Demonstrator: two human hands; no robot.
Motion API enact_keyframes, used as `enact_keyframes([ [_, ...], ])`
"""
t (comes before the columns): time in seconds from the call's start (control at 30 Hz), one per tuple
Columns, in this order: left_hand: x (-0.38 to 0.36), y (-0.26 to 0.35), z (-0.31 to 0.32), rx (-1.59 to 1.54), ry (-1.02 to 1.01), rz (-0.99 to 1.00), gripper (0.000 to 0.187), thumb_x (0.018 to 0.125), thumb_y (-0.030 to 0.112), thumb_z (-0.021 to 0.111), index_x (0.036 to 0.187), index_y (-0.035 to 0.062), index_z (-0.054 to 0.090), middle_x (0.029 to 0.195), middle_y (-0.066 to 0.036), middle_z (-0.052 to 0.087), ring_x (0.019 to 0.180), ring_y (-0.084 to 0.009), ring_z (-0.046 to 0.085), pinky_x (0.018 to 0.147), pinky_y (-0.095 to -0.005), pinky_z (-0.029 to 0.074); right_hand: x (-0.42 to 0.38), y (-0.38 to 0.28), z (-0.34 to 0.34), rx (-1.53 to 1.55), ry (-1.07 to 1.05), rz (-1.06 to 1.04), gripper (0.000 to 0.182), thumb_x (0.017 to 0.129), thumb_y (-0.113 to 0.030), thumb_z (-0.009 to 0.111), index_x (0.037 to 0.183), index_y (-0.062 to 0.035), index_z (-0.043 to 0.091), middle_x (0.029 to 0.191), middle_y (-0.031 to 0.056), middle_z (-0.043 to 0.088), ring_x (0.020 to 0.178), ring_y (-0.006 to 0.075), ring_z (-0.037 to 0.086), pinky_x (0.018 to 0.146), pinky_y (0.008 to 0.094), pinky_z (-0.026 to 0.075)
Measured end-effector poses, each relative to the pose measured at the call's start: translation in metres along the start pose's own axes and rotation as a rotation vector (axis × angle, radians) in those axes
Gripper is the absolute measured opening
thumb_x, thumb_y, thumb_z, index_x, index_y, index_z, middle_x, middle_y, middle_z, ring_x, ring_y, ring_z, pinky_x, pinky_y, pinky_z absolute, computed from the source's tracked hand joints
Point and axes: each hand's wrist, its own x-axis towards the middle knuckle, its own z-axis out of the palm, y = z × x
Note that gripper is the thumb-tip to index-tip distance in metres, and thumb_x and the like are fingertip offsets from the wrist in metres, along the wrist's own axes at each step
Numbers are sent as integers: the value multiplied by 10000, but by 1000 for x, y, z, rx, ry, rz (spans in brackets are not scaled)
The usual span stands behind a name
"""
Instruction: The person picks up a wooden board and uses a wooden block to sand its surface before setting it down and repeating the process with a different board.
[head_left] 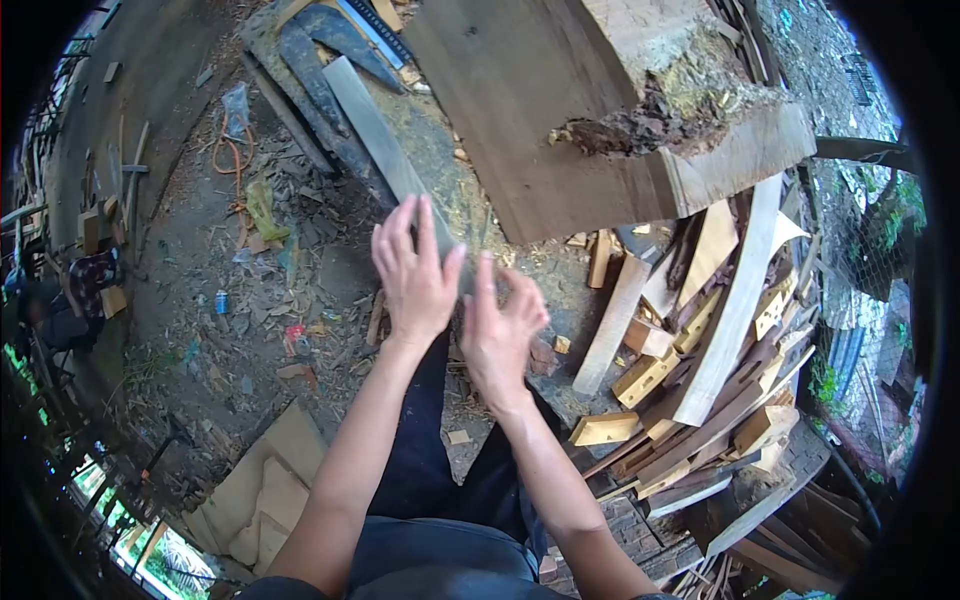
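Observation:
A narrow greyish wooden strip (375, 125) lies slantwise on the workbench (462, 185), its near end partly hidden by my hands. My left hand (415, 280) is over that near end, fingers stretched out and the thumb apart. Just right of it, my right hand (500, 340) hovers close by with its forefinger raised and the other fingers loosely bent, nothing visible between them. Beyond the strip, a dark metal clamp-like piece (305, 50) and a ruler-like metal strip (368, 28) rest at the bench's far left.
A large timber block (560, 110) with a rotten hollow fills the far right of the bench. Many wooden offcuts (650, 380) are piled on the right. Debris and a blue can (222, 301) litter the ground at left, where another person (85, 290) sits.

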Motion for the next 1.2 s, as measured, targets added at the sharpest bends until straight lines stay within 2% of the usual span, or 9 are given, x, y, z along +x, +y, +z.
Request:
enact_keyframes([
  [0.07, -12, -11, 11, 100, -71, 77, 776, 989, 417, 511, 1574, 42, 166, 1622, -167, 164, 1489, -369, 155, 1200, -602, 57, -8, 15, -12, -8, 120, 10, 705, 784, -114, 738, 1440, -99, 478, 1324, 181, 474, 1272, 356, 416, 1007, 480, 316],
  [0.17, -10, -9, 15, 132, -74, 90, 794, 993, 448, 475, 1576, 26, 140, 1652, -152, 106, 1522, -356, 80, 1179, -624, -55, -30, 50, -39, -203, 283, 158, 800, 787, -156, 759, 1489, -35, 395, 1432, 234, 371, 1333, 382, 328, 1076, 497, 273],
  [0.23, -5, -2, 20, 114, -95, 56, 798, 994, 448, 471, 1574, 15, 133, 1655, -159, 95, 1531, -345, 52, 1166, -637, -77, -41, 77, -48, -353, 231, 270, 903, 810, -243, 762, 1541, -32, 276, 1450, 247, 350, 1354, 403, 308, 1087, 500, 248],
  [0.5, 0, 4, 21, 76, -87, 60, 809, 988, 421, 508, 1572, 5, 132, 1651, -177, 95, 1527, -365, 67, 1164, -650, -49, -49, 106, -70, -331, 103, 169, 702, 847, -58, 683, 1498, -160, 439, 1273, 219, 440, 1141, 392, 456, 982, 471, 421],
  [0.7, 0, 11, -4, 23, -91, 93, 771, 1007, 452, 446, 1572, 16, 155, 1650, -187, 97, 1525, -378, 64, 1165, -646, -50, -49, 94, -55, -132, 254, -31, 687, 839, -20, 649, 1488, -61, 429, 1015, 177, 479, 912, 299, 444, 787, 415, 353],
  [0.83, -19, 31, -21, -187, 40, 566, 596, 1014, 449, 416, 1471, 68, 449, 1581, -127, 358, 1495, -283, 264, 1211, -531, 136, -31, 39, -36, 14, 18, -284, 617, 781, 20, 641, 1379, 47, 493, 967, 180, 514, 889, 339, 466, 764, 442, 405],
  [0.97, -7, 26, -13, -374, -173, 626, 502, 986, 452, 486, 1308, 91, 620, 1412, -119, 557, 1355, -268, 470, 1165, -450, 299, -7, 29, -14, 19, 20, -320, 507, 731, 14, 637, 1229, 67, 558, 988, 207, 515, 897, 388, 476, 778, 468, 417],
  [1.07, 5, 22, 5, -420, 32, 667, 369, 906, 416, 580, 1000, 82, 706, 960, -56, 672, 1006, -224, 618, 993, -388, 420, 1, 25, -24, -57, -131, -187, 289, 743, -73, 646, 1008, 34, 605, 1040, 220, 523, 902, 379, 509, 763, 466, 441],
  [1.2, 3, 21, 8, -391, 30, 639, 364, 904, 416, 582, 997, 86, 706, 974, -54, 673, 1017, -219, 616, 997, -377, 419, 3, 22, -28, -35, -143, -171, 303, 761, -80, 633, 1038, 37, 596, 1037, 216, 527, 901, 376, 511, 765, 464, 443],
])
